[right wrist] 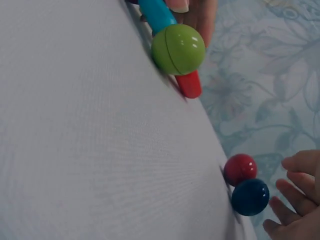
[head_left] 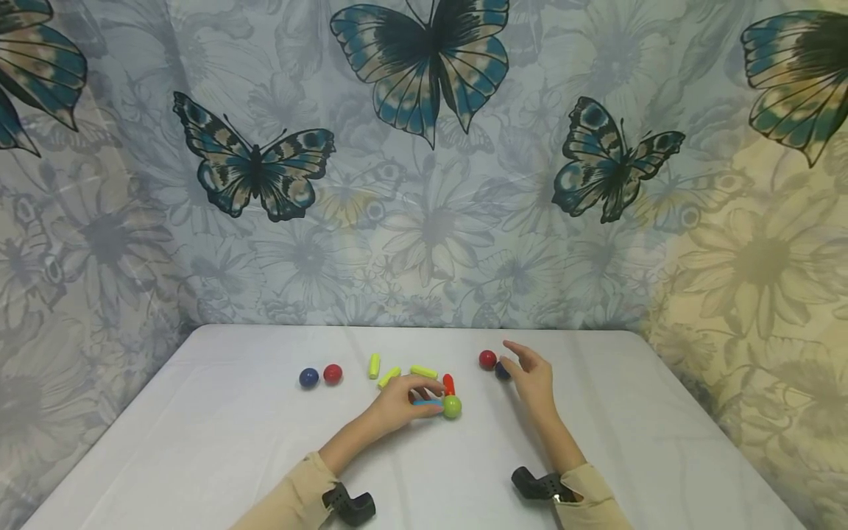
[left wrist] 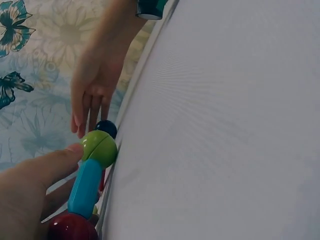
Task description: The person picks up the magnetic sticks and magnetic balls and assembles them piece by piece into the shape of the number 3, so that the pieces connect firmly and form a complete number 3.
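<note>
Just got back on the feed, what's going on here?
A person's left hand holds a light-blue stick with a green ball at its end. The right hand, fingers spread, is beside a dark-blue ball next to a red ball; contact is unclear. A red stick and three yellow sticks lie on the table.

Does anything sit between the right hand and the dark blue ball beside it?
Nothing visible does. The right wrist view shows an open gap from the right hand to the dark blue ball. The neighbouring red ball isn't between them.
</note>
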Tool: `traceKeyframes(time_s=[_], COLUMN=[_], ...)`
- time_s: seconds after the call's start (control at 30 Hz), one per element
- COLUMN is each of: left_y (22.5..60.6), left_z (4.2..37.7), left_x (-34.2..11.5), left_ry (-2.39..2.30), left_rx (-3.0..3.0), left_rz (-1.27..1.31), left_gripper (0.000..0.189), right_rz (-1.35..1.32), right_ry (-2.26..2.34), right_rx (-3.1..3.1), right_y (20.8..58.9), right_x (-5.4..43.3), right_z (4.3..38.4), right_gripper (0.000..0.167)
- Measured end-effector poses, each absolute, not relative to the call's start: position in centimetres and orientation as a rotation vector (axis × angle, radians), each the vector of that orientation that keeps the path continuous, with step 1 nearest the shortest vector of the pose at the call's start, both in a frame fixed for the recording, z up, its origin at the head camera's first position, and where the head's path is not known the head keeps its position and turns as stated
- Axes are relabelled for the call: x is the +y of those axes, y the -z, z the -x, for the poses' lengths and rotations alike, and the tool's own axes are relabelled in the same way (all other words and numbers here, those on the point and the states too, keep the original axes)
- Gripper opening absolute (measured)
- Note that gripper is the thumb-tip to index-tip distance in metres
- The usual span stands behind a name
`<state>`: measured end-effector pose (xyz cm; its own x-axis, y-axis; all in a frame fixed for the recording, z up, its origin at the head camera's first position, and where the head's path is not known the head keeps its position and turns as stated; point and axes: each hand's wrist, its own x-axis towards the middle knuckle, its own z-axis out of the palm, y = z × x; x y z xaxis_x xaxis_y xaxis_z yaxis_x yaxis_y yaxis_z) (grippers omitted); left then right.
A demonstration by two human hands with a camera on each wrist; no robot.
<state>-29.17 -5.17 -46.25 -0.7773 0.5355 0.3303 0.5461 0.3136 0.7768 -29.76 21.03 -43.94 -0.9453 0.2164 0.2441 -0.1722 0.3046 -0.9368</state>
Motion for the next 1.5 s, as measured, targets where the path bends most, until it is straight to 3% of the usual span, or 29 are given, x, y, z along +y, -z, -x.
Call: traceKeyframes(time_s=[0.43,1.03,1.5], left_y=[46.8,47.0,47.1], left_z=[29.7,29.5,29.4], left_x=[-4.7,-4.7,-4.7], left_ry=[1.418,1.43,1.432], left_rx=[-2.583,-2.603,-2.597], left_rz=[0.974,0.936,0.927], left_gripper=[0.025,0.022,0.024], right_rz=[0.14,0.252,0.089], right_ry=[-1.597,-1.616,-1.757], right_rx=[-2.406,-2.31,-2.256], right_y=[45.4,44.6,43.6], right_x=[21.3,21.2,19.1], right_z=[30.1,29.9,29.9], right_gripper=[0.035,0.035,0.034])
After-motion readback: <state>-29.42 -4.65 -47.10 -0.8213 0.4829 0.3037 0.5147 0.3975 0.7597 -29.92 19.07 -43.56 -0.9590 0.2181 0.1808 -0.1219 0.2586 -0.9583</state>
